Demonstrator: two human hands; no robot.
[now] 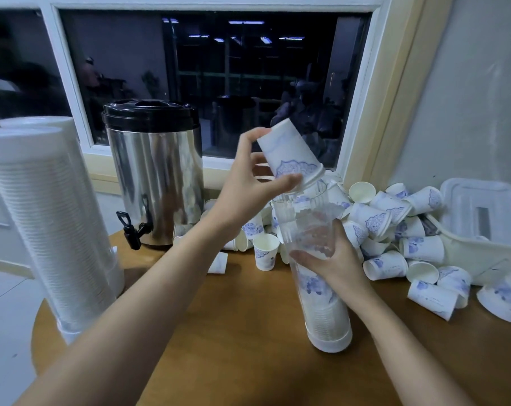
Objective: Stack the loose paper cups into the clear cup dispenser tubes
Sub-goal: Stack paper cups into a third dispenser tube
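My left hand (249,183) holds a white paper cup (289,155) with a blue pattern, upside down, its rim just above the open top of a clear dispenser tube (307,218). My right hand (333,259) grips that tube around its middle. The tube stands on the brown table (219,332) and its lower part is filled with stacked cups (326,315). A heap of loose paper cups (395,238) lies behind and to the right of the tube. One cup (265,251) stands upright just left of the tube.
Two tall filled dispenser tubes (43,218) stand at the left table edge. A steel drinks urn (154,177) with a black lid and tap stands at the back left. A white plastic box (482,221) sits at the right, under a window and wall.
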